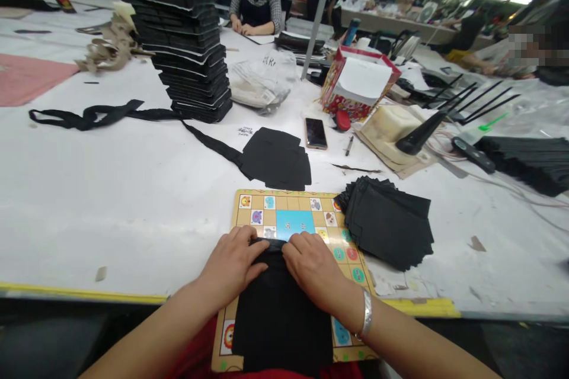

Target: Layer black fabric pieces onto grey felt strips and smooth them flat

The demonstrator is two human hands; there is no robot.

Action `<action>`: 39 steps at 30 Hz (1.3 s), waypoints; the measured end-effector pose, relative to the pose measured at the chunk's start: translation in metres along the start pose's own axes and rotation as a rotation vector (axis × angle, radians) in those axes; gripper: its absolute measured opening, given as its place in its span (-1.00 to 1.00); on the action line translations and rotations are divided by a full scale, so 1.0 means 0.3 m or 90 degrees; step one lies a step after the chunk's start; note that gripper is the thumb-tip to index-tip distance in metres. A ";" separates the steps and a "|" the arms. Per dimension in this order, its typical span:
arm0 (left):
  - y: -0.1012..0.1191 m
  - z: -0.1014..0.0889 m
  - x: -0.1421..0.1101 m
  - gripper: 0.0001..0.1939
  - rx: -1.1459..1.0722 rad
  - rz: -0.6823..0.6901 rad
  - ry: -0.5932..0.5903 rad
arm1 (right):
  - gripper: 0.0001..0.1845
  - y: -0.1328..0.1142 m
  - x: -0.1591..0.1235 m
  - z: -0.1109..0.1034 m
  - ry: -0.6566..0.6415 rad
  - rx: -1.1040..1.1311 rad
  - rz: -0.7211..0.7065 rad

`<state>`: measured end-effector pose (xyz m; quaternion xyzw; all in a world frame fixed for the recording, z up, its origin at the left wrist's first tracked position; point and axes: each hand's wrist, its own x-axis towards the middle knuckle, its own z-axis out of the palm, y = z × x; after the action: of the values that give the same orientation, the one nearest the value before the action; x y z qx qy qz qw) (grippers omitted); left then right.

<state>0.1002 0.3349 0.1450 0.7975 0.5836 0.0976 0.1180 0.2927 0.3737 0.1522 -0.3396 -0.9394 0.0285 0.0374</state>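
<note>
A black fabric piece (284, 314) lies flat on a game board (296, 222) printed with animal pictures. Along its far edge runs a narrow folded black band. My left hand (233, 257) has its fingers on the left end of that band, thumb resting on the fabric. At the right end, the curled fingers of my right hand (313, 266) grip the same edge; a silver bracelet is on that wrist. Beside the board's right side sits a fanned stack of black pieces (391, 222), overlapping its corner. More black pieces (278, 157) lie just beyond the board.
A tall stack of black pieces (191, 41) stands at the back left, with a long black strip (89, 117) near it. A phone (316, 133), a red gift bag (360, 80) and a cream container (391, 130) are farther back. A person (255, 0) sits across the table.
</note>
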 end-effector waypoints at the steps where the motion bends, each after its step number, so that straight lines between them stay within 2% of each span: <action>1: -0.006 -0.007 0.008 -0.68 -0.002 0.001 -0.009 | -0.88 -0.004 -0.008 0.004 0.017 -0.018 -0.033; 4: -0.015 -0.015 0.017 -0.67 -0.004 -0.009 -0.019 | -0.87 -0.015 -0.031 0.007 0.051 -0.029 -0.134; 6: -0.014 -0.014 0.015 -0.66 -0.014 -0.015 -0.017 | -0.87 -0.016 -0.042 0.000 0.049 -0.014 -0.146; 9: -0.012 -0.009 0.007 -0.66 -0.024 -0.027 -0.008 | -0.93 0.004 -0.049 -0.022 -0.003 0.016 -0.056; 11: -0.011 -0.005 0.002 -0.67 -0.018 -0.032 -0.001 | -0.79 0.030 -0.052 -0.041 -0.060 0.018 0.014; 13: -0.013 0.001 -0.003 -0.67 -0.004 -0.032 0.011 | -0.76 0.056 -0.056 -0.058 -0.119 0.001 0.053; 15: -0.014 0.008 -0.011 -0.58 0.021 -0.027 0.050 | -0.77 0.074 -0.058 -0.073 -0.153 -0.013 0.070; 17: -0.011 0.019 -0.025 -0.46 0.055 -0.012 0.123 | -0.76 0.076 -0.052 -0.082 -0.155 -0.012 0.072; 19: 0.000 0.034 -0.045 -0.48 0.095 0.028 0.215 | -0.73 0.064 -0.035 -0.084 -0.147 -0.005 0.068; 22: 0.030 0.063 -0.079 -0.78 0.132 0.092 0.277 | -0.72 0.026 0.004 -0.069 -0.130 0.007 0.051; 24: 0.055 0.082 -0.099 -0.83 0.146 0.088 0.282 | -0.75 -0.001 0.029 -0.046 -0.105 0.013 0.041; 30: 0.102 0.099 -0.137 -0.76 0.185 -0.010 0.262 | -0.92 -0.032 0.048 0.049 0.019 0.057 -0.021; 35: 0.103 0.094 -0.145 -0.74 0.181 -0.040 0.251 | -0.76 -0.011 0.023 0.083 0.093 0.075 -0.104; 39: 0.099 0.096 -0.145 -0.75 0.187 -0.045 0.254 | -0.74 -0.006 0.016 0.076 0.100 0.066 -0.158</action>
<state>0.1226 0.2826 0.1258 0.7500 0.6308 0.1631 -0.1139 0.2858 0.3748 0.1301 -0.2199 -0.9656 0.0454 0.1313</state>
